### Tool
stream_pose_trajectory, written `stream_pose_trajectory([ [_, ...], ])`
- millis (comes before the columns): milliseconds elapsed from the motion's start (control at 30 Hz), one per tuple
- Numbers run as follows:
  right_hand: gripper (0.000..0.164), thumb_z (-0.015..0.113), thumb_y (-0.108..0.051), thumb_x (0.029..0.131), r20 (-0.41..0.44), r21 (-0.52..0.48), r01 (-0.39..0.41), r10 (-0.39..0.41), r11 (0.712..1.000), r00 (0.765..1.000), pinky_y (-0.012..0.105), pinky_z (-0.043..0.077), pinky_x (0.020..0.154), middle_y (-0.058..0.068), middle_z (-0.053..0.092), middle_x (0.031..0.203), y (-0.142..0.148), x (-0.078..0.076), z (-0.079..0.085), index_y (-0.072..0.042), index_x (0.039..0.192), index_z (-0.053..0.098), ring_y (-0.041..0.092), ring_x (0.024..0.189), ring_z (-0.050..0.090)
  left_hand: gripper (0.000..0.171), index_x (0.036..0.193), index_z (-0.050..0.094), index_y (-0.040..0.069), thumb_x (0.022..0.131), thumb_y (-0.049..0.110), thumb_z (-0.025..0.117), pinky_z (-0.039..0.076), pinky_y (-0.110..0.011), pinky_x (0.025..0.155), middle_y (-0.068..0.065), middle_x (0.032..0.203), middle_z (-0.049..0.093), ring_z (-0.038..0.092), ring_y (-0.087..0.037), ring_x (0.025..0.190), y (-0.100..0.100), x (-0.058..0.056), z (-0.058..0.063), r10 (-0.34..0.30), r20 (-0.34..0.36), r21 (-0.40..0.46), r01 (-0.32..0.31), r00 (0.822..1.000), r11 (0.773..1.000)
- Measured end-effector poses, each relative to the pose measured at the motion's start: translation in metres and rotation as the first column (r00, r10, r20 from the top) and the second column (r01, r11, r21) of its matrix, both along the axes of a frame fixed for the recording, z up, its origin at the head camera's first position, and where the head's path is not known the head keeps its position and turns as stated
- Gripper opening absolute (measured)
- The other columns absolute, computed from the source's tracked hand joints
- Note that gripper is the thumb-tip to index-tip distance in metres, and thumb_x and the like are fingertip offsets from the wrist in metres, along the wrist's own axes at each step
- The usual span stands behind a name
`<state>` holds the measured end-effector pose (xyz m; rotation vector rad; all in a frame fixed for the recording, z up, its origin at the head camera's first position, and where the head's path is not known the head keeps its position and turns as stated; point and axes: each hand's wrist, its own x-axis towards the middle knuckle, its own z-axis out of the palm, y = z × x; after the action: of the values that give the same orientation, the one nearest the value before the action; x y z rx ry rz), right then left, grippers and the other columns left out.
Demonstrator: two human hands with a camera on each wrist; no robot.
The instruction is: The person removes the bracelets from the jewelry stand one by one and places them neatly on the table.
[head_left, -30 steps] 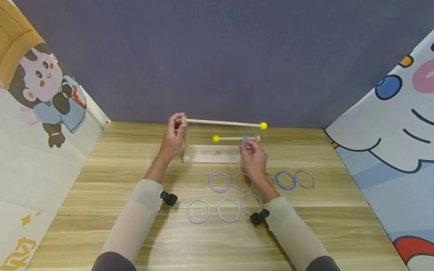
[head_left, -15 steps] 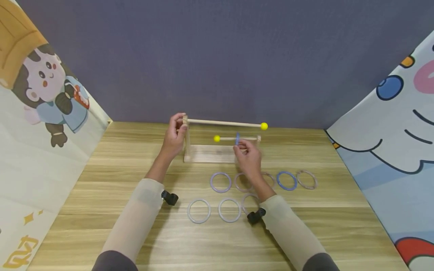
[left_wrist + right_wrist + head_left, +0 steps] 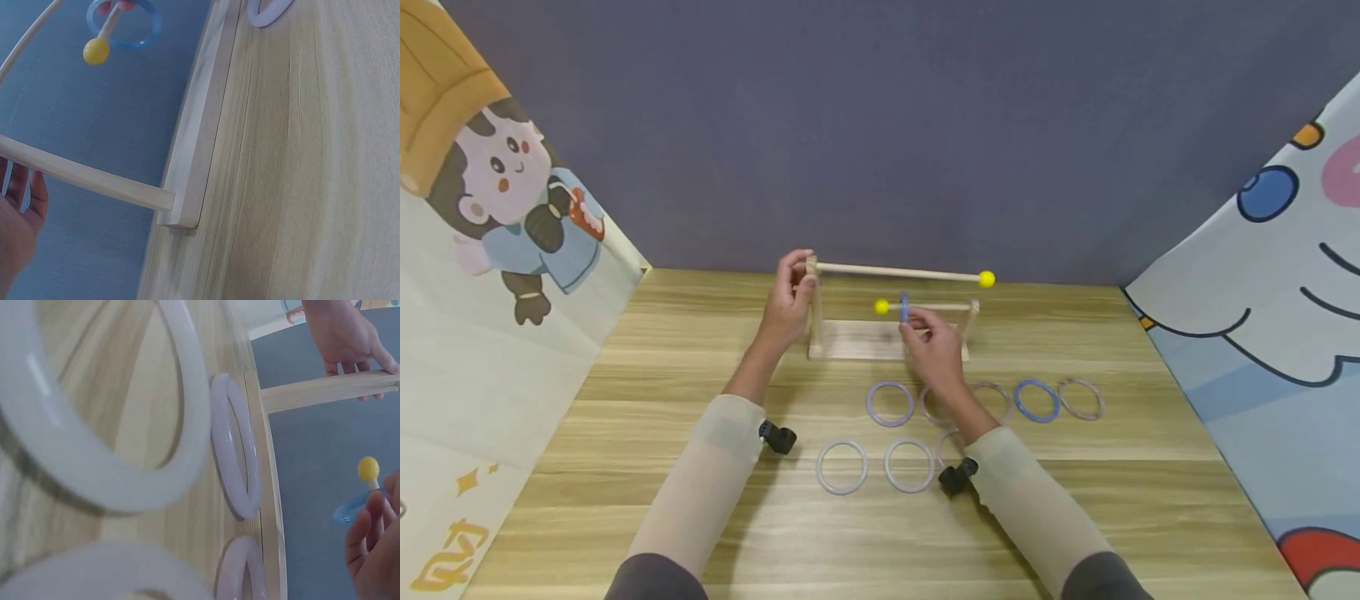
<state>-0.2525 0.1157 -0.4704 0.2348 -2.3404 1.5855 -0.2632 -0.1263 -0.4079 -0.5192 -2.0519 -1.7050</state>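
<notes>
A wooden stand (image 3: 857, 342) has two horizontal rods, each tipped with a yellow ball. My left hand (image 3: 788, 304) grips the top of its left post (image 3: 816, 312), where the upper rod (image 3: 895, 271) begins. Between thumb and fingers, my right hand (image 3: 936, 346) pinches a translucent blue ring (image 3: 904, 307). That ring encircles the lower rod (image 3: 940, 307), close to its yellow ball (image 3: 882, 307). In the left wrist view the ring (image 3: 134, 44) surrounds the rod just behind the ball (image 3: 96, 51). Right fingertips are partly hidden in that view.
Several rings lie on the wooden table in front of the stand: a lilac ring (image 3: 890, 404), a blue ring (image 3: 1037, 402), a brownish ring (image 3: 1081, 398) and pale rings (image 3: 842, 467). The right forearm covers some of them. A dark wall panel (image 3: 880, 142) rises behind.
My right hand has slid the blue ring leftward along the lower rod, from near the right post to beside the yellow ball. The left hand keeps its grip on the left post.
</notes>
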Motion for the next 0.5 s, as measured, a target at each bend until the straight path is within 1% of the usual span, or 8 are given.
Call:
stream_pose_trajectory([
  [200, 0.025, 0.073, -0.010, 0.091, -0.020, 0.050, -0.029, 0.030, 0.998, 0.999, 0.016, 0.045, 0.056, 0.014, 0.078, 0.099, -0.009, 0.000, 0.002, -0.008, 0.116, 0.074, 0.007, 0.062, 0.056, 0.035, 0.137, 0.040, -0.013, 0.105, 0.001, 0.047, 0.044, -0.016, 0.066, -0.031, 0.102, 0.054, 0.049, -0.007, 0.081, 0.000, 0.001, 0.001, 0.010, 0.010, -0.002, -0.010, 1.000, 1.000],
  [333, 0.024, 0.073, -0.011, 0.091, -0.027, 0.081, -0.049, 0.051, 0.995, 0.998, 0.016, 0.046, 0.057, 0.012, 0.078, 0.098, -0.014, 0.001, 0.004, -0.008, 0.115, 0.074, 0.007, 0.062, 0.057, 0.036, 0.136, 0.040, -0.014, 0.105, 0.000, 0.048, 0.045, -0.017, 0.066, -0.023, 0.100, 0.055, 0.050, -0.010, 0.081, -0.001, 0.001, 0.001, 0.008, 0.015, 0.002, -0.008, 1.000, 1.000],
  [433, 0.024, 0.073, -0.013, 0.092, -0.020, 0.098, -0.064, 0.066, 0.993, 0.998, 0.016, 0.046, 0.056, 0.011, 0.078, 0.098, -0.017, 0.003, 0.005, -0.009, 0.116, 0.074, 0.006, 0.061, 0.056, 0.036, 0.137, 0.039, -0.014, 0.105, 0.000, 0.048, 0.045, -0.017, 0.066, -0.016, 0.099, 0.055, 0.049, -0.009, 0.081, -0.001, 0.002, 0.002, 0.003, 0.018, 0.005, -0.004, 1.000, 1.000],
  [500, 0.024, 0.072, -0.014, 0.092, -0.011, 0.112, -0.070, 0.071, 0.991, 0.997, 0.017, 0.046, 0.055, 0.011, 0.078, 0.098, -0.018, 0.004, 0.006, -0.010, 0.116, 0.074, 0.007, 0.060, 0.056, 0.035, 0.136, 0.039, -0.014, 0.105, 0.000, 0.047, 0.044, -0.017, 0.066, -0.016, 0.099, 0.055, 0.049, -0.008, 0.081, -0.001, 0.002, 0.002, 0.004, 0.015, 0.003, -0.004, 1.000, 1.000],
])
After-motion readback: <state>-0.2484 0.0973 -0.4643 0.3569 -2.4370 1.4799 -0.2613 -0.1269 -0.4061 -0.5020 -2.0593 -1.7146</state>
